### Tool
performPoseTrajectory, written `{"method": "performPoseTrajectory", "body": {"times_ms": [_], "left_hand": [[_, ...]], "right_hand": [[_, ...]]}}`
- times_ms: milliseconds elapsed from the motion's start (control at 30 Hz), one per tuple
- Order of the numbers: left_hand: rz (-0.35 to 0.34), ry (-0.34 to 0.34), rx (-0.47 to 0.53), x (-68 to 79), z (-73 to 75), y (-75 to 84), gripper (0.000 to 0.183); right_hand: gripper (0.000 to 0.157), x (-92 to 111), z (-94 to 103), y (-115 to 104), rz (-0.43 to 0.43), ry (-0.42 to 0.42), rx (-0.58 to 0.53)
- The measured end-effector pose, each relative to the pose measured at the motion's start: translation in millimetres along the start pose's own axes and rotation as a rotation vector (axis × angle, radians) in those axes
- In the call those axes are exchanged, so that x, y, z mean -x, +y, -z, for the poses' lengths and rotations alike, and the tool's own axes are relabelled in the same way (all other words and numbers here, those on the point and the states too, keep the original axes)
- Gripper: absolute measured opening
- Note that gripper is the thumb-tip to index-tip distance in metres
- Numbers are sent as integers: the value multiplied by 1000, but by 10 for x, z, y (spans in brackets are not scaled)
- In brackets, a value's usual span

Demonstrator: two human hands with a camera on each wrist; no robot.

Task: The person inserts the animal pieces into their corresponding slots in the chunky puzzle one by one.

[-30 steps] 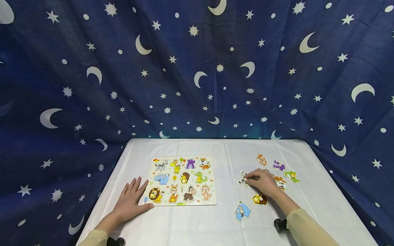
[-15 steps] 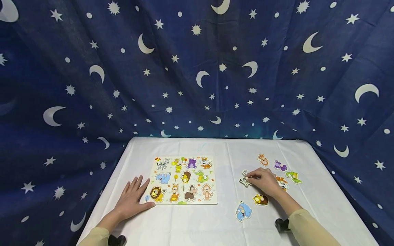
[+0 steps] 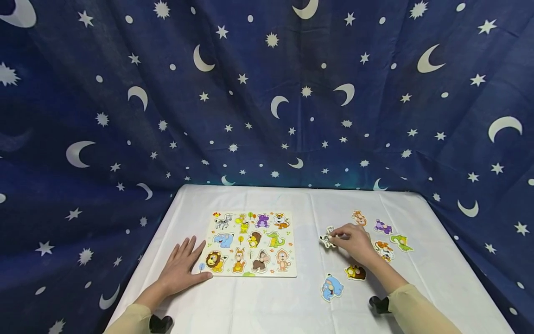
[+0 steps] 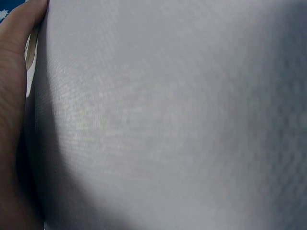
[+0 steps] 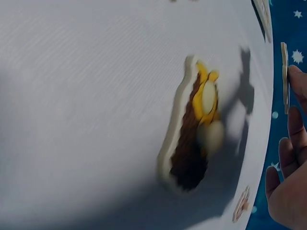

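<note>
My right hand [image 3: 355, 242] pinches a zebra puzzle piece [image 3: 325, 240] between thumb and fingertips, right of the puzzle board [image 3: 294, 273]. In the right wrist view, the thin zebra piece [image 5: 285, 79] is seen edge-on, raised off the cloth, with its shadow below. Spread flat, my left hand [image 3: 180, 269] rests at the board's lower left edge, its thumb touching the corner. The board carries rows of animal pictures, a zebra at its top left. In the left wrist view only part of the left hand [image 4: 12, 96] shows beside blurred white cloth.
Around the right hand lie a hedgehog piece [image 3: 356, 272], a blue elephant piece [image 3: 332, 288], an orange-and-white animal piece [image 3: 384, 251], a green crocodile piece [image 3: 401, 242], a purple hippo piece [image 3: 383, 227] and an orange-brown piece [image 3: 359, 218]. A starry blue curtain [image 3: 267, 116] hangs behind the white-covered table [image 3: 250, 306].
The zebra piece has come up off the cloth in my right hand and shifted slightly left. My left hand stays by the board. The head view has drifted a little.
</note>
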State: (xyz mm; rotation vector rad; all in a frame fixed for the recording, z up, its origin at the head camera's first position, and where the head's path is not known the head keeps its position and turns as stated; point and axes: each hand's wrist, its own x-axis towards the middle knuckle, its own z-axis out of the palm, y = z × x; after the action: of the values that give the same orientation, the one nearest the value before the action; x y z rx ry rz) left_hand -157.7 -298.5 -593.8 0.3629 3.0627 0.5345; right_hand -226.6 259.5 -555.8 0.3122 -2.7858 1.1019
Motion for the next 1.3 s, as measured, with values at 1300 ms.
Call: {"method": "performPoseTrajectory", "body": {"times_ms": [1300], "left_hand": [[-3, 23, 22, 14, -2, 14, 107]], "right_hand": [[8, -509, -962, -1116, -14, 72, -121]]}}
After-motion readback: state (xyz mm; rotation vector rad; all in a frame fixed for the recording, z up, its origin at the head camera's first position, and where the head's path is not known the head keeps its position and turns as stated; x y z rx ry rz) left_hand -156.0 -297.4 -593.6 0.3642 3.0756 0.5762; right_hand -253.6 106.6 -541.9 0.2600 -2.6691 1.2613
